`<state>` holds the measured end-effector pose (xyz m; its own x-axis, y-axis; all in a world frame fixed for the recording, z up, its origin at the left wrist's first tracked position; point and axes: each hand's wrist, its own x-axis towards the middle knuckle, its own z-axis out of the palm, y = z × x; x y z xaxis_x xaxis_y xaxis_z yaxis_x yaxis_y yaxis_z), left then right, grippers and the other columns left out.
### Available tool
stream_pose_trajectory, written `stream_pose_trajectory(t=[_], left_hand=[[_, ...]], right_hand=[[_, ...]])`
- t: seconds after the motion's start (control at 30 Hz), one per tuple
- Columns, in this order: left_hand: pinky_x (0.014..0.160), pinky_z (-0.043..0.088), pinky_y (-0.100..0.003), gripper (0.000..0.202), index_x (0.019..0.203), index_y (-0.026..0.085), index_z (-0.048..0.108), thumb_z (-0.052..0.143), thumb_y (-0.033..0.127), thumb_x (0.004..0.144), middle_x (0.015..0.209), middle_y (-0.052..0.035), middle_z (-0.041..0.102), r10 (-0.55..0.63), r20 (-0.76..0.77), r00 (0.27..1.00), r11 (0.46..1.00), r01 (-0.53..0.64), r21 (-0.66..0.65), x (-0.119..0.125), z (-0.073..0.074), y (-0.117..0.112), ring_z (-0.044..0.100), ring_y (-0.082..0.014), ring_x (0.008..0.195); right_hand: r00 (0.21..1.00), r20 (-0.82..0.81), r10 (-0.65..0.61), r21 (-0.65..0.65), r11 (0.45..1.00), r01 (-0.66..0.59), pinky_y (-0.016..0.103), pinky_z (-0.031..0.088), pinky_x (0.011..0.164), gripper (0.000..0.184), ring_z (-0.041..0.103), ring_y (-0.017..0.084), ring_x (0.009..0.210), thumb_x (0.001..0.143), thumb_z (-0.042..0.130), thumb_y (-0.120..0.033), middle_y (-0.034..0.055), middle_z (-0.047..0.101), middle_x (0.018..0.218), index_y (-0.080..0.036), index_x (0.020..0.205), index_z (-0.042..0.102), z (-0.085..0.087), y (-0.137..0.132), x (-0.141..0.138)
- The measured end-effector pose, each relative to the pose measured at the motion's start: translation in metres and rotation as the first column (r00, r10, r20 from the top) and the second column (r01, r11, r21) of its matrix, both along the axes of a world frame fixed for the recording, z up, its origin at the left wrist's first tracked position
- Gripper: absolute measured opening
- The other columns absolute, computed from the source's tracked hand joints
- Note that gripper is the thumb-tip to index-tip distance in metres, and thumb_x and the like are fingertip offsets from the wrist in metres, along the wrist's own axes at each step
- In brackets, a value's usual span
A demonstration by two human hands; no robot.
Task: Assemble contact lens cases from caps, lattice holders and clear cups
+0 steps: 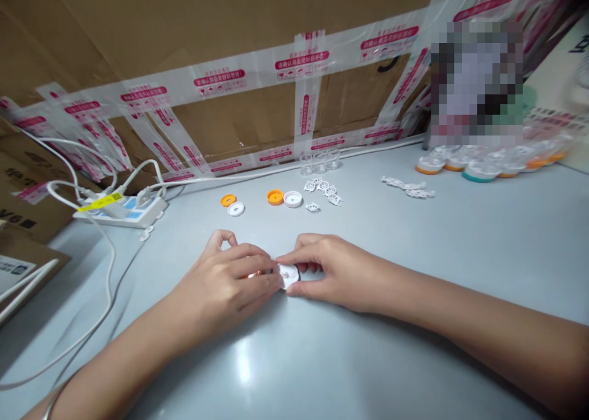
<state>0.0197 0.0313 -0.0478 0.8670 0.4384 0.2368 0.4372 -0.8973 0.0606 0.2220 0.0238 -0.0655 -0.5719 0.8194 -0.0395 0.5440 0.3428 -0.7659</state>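
Both hands meet low over the middle of the table. My right hand (334, 270) pinches a small white plastic piece (289, 277) between thumb and fingers, with a raised shape on its upper face. My left hand (234, 279) is closed, its fingertips touching the left edge of that white piece. A bit of orange and something shiny show between the left fingers, but most of it is hidden. Beyond the hands sit an orange round cap (275, 197), a white round cap (292, 199), an orange ring (228, 200) and a white ring (236, 209).
Small white wheel-like parts (328, 190), clear cups (319, 162) and more white parts (407, 187) lie farther back. Clear domed pieces with coloured bases (481, 170) cluster at right. A power strip (122, 210) with white cables is at left. A taped cardboard box (257, 119) walls the back.
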Motion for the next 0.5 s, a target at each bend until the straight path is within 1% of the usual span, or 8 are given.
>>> stream_pose_trajectory(t=[0.1,0.23,0.4,0.5], left_hand=[[0.078,0.031,-0.032,0.016,0.098,0.025,0.062,0.053,0.02,0.086,0.097,-0.0008,0.07,0.075,0.002,0.997,0.989,-0.074,-0.125,-0.006,0.008,0.002,0.063,-0.0146,0.087],[0.078,0.034,-0.03,0.012,0.095,0.021,0.06,0.054,0.024,0.085,0.092,-0.0013,0.068,0.189,0.025,0.982,0.964,-0.181,-0.197,-0.011,0.015,0.004,0.061,-0.0147,0.086],[0.077,0.038,-0.03,0.016,0.093,0.021,0.057,0.057,0.032,0.081,0.091,-0.0015,0.063,0.264,-0.083,0.961,0.896,-0.277,-0.348,-0.008,0.012,0.002,0.057,-0.0164,0.085],[0.076,0.04,-0.03,0.02,0.093,0.021,0.055,0.06,0.035,0.079,0.094,-0.0021,0.059,0.3,-0.091,0.949,0.868,-0.312,-0.385,-0.009,0.012,0.001,0.054,-0.0171,0.086]], right_hand=[[1.0,0.003,0.003,0.001,1.0,-0.003,0.024,0.036,0.062,0.012,0.048,0.011,0.067,0.074,0.058,-0.02,0.0004,0.051,0.075,-0.019,0.079,0.068,0.001,0.0,0.0],[1.0,0.0,0.002,-0.011,1.0,-0.002,0.023,0.038,0.064,0.017,0.048,0.012,0.069,0.072,0.06,-0.019,-0.0003,0.049,0.074,-0.019,0.087,0.069,0.001,0.0,0.001],[1.0,-0.014,0.003,-0.061,0.998,-0.004,0.023,0.039,0.068,0.027,0.05,0.012,0.073,0.071,0.061,-0.02,-0.0004,0.049,0.076,-0.02,0.097,0.067,0.001,0.002,0.002],[1.0,-0.012,0.01,-0.058,0.998,-0.01,0.024,0.04,0.068,0.026,0.05,0.012,0.073,0.071,0.062,-0.021,-0.0005,0.049,0.076,-0.021,0.097,0.067,0.0,0.002,0.002]])
